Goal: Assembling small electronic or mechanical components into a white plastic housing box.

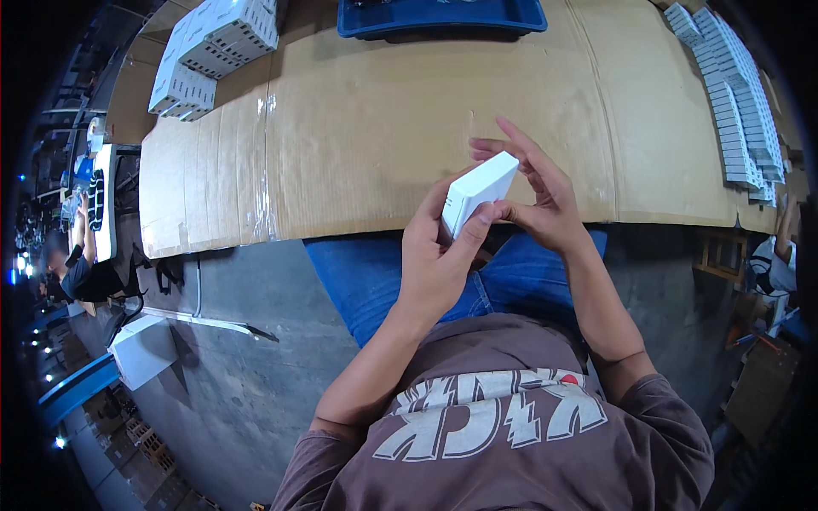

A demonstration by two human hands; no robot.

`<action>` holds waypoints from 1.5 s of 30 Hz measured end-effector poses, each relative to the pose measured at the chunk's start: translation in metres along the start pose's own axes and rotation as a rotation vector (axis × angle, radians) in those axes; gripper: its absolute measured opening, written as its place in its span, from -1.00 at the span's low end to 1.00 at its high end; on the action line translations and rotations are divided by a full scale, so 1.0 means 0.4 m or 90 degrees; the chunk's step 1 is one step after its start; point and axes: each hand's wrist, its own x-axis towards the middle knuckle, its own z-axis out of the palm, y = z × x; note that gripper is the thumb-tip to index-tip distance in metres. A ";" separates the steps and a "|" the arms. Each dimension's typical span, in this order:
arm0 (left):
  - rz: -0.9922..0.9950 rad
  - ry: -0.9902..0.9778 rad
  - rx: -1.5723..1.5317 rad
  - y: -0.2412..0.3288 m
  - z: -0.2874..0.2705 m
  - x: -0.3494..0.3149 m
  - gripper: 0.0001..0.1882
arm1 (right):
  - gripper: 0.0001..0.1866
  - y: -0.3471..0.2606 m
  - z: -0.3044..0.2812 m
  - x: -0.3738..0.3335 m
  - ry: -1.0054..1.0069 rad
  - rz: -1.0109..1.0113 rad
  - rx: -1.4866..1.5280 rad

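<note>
A small flat white box (482, 189) is tilted up above my lap, just off the table's near edge. My left hand (433, 262) is closed around it, with the thumb on the near face and the fingers behind. Beside the box, my right hand (552, 204) has its fingers stretched out and apart. Its thumb reaches to the box's lower right side, close to my left thumb, and seems to touch there. The far side of the box is hidden.
Cardboard (366, 145) covers the table. A blue tray (443, 25) stands at the far edge. White boxes are stacked at the far left (209, 60) and far right (737, 106). Other people work at the left (89, 272) and right (775, 255) rims.
</note>
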 end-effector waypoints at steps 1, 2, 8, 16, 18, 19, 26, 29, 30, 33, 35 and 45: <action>0.011 0.006 0.011 -0.007 -0.005 -0.001 -0.56 | 0.14 0.000 -0.002 0.001 -0.001 0.000 0.000; 0.022 0.013 0.022 -0.013 -0.010 -0.002 -0.59 | 0.11 -0.002 -0.004 0.001 -0.017 0.040 0.027; 0.029 0.008 0.067 -0.021 -0.012 0.004 -0.59 | -0.17 0.024 -0.020 -0.012 -0.028 0.092 0.060; 0.075 0.036 0.047 -0.016 -0.033 0.025 -0.56 | -0.69 -0.029 -0.037 -0.021 0.051 0.120 0.185; 0.046 0.037 0.064 -0.016 -0.043 0.021 -0.56 | -0.72 -0.057 -0.033 -0.011 0.007 0.107 0.167; 0.047 0.035 0.064 -0.016 -0.044 0.020 -0.56 | -0.72 -0.055 -0.036 -0.010 0.009 0.106 0.166; 0.019 0.131 -0.036 -0.048 -0.045 0.034 -0.62 | -0.62 -0.054 -0.004 0.016 0.032 0.102 0.107; 0.009 0.189 -0.239 -0.059 -0.053 0.051 -0.61 | -0.56 -0.030 -0.006 0.021 0.014 0.185 0.140; -0.002 0.162 -0.284 -0.067 -0.059 0.049 -0.61 | -0.53 -0.015 -0.008 0.018 -0.022 0.264 0.137; -0.029 0.127 -0.348 -0.080 -0.068 0.041 -0.51 | -0.56 0.010 0.010 0.007 0.006 0.210 0.258; 0.028 0.165 -0.071 -0.068 -0.060 0.040 -0.46 | -0.56 0.010 0.010 0.007 0.027 0.158 0.287; 0.061 -0.006 -0.054 -0.031 -0.083 0.039 -0.56 | -0.61 -0.048 0.011 -0.011 -0.043 0.118 0.213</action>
